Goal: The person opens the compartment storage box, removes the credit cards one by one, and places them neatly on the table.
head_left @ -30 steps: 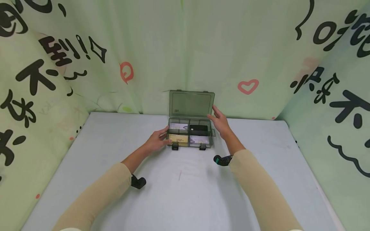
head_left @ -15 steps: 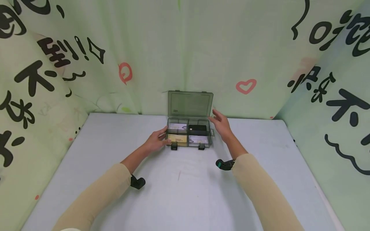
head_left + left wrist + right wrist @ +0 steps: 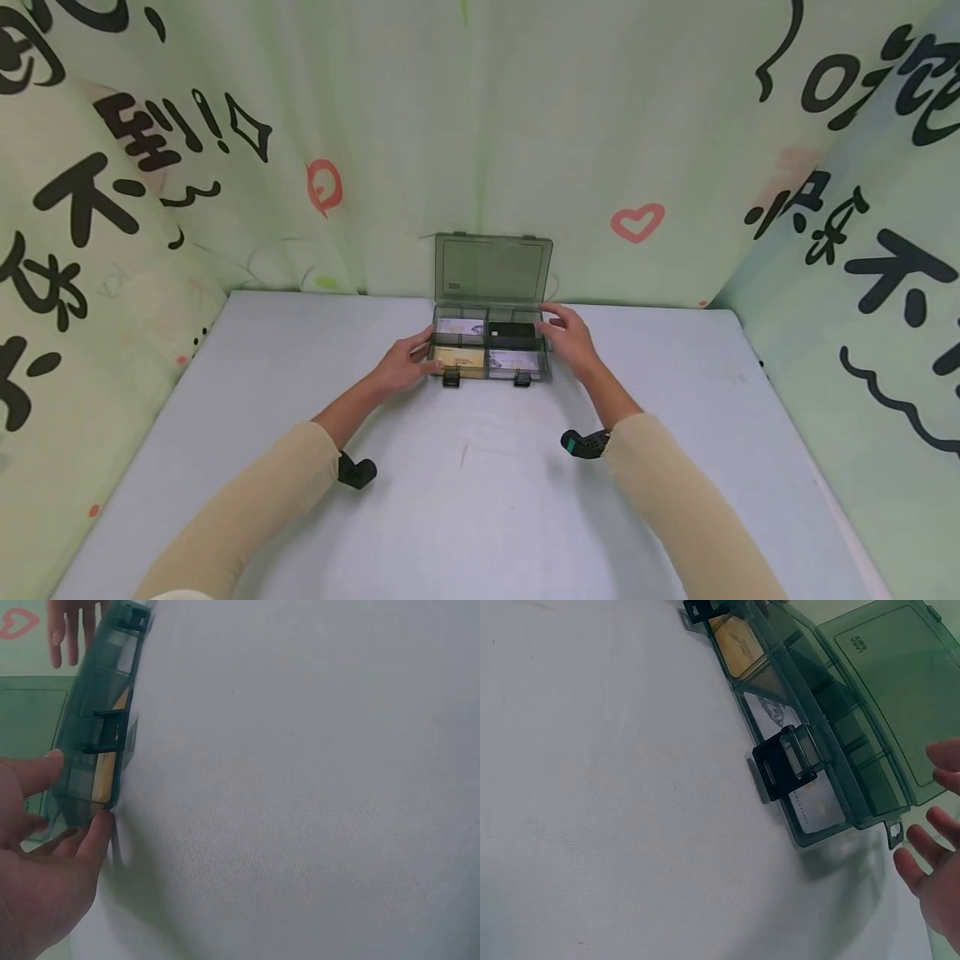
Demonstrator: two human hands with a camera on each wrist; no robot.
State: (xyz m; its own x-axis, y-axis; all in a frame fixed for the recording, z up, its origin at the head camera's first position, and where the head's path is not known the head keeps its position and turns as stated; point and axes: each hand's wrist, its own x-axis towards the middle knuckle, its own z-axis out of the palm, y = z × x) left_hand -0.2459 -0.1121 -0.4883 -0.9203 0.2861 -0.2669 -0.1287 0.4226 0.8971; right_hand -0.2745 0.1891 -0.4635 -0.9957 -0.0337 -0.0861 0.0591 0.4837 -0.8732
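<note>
A translucent grey-green plastic storage box [image 3: 487,380] stands at the table's back edge, its lid [image 3: 493,268] raised behind it. Four-sided compartments hold a yellow card [image 3: 460,360], a black card [image 3: 512,330] and pale cards with a purplish print, one at back left and a white card [image 3: 513,361] at front right. My left hand [image 3: 405,364] holds the box's left end, thumb [image 3: 46,771] at the upper edge and fingers along the side. My right hand [image 3: 573,337] is at the right end, fingers loosely extended; the right wrist view shows them just apart from a small side tab [image 3: 895,832].
Two black latches, the left latch [image 3: 451,379] and the right latch [image 3: 522,379], hang at the box's front. A pale green printed curtain [image 3: 375,150] rises directly behind the box. The white table [image 3: 465,500] stretches toward me.
My right hand has come away from the raised lid's right edge and moved down to the right side of the box. The left hand stays at the left end.
</note>
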